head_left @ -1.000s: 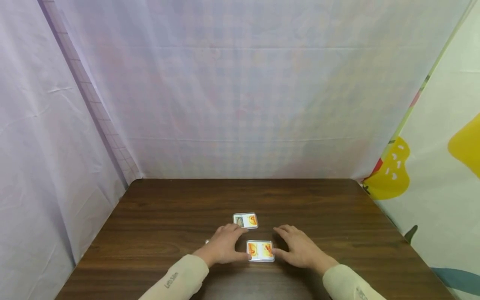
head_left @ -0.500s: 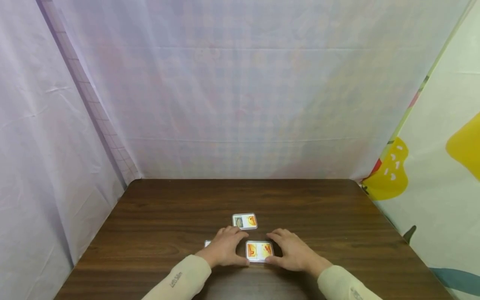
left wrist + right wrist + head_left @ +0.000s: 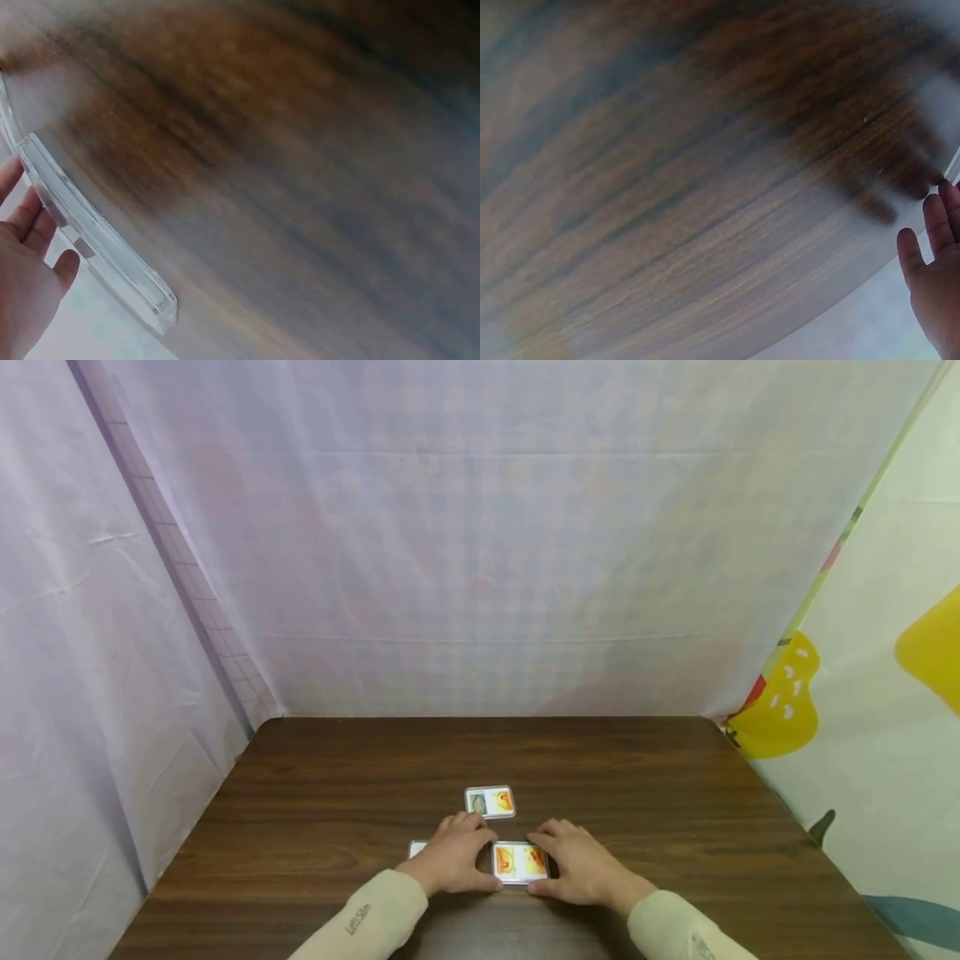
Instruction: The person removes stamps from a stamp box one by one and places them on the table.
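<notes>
A picture card in a clear case [image 3: 521, 863], with two orange pictures, lies on the brown table in the head view. My left hand [image 3: 453, 853] is at its left end, thumb and index fingertip by the two left corners. Around the right end, my right hand [image 3: 581, 862] has its thumb at the near edge and its index finger at the far edge. Another cased card [image 3: 490, 802] lies just beyond, with a greyish picture and an orange one. A third cased card [image 3: 417, 847] is mostly hidden behind my left hand. Clear case walls [image 3: 112, 247] run past my left fingers in the left wrist view.
The dark wood tabletop [image 3: 315, 785] extends around the cards to its rounded far corners. Pale cloth [image 3: 480, 568] hangs behind and at the left. At the right hangs a white cloth [image 3: 885, 777] with yellow prints.
My right hand has moved left and slightly nearer, its thumb and index finger closing around the card's right end. The left hand has shifted slightly, uncovering more of the third card.
</notes>
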Demonstrator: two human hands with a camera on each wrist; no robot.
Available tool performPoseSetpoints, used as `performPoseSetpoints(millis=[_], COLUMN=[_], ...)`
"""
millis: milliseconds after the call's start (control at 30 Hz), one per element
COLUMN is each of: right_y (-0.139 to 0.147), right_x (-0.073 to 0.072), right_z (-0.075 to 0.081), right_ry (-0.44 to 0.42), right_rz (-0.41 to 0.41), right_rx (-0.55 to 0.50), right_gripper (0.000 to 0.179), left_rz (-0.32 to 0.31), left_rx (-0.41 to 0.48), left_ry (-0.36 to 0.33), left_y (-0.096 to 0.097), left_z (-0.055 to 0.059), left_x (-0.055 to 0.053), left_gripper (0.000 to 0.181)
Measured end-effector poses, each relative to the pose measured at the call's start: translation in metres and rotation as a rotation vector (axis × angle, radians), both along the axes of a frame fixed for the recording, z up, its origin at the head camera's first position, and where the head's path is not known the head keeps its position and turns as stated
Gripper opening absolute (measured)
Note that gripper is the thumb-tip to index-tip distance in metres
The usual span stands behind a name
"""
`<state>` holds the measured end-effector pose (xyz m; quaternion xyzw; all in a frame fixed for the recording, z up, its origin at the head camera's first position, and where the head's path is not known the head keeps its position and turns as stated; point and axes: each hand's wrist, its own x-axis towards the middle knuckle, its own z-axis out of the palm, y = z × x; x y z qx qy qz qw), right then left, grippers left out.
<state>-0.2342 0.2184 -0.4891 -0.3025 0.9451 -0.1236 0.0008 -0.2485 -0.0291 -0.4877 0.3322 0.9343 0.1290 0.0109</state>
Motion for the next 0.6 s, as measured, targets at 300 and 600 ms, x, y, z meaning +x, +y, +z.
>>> performPoseSetpoints(millis=[300,600], right_y=[0.0024,0.0041], right_x=[-0.0007,-0.0002], right_z=[-0.002,-0.0031], right_ry=[0.058,0.064], right_rz=[0.018,0.01], right_rx=[0.05,0.057], right_gripper=[0.065,0.063], left_rz=[-0.002,0.008], left_rx=[-0.001,0.038], left_ry=[0.027,0.01], left_y=[0.0055,0.0078], left_z=[-0.0009,0.001], left_x=[0.0013,0.0063], left_gripper=[0.061,0.058])
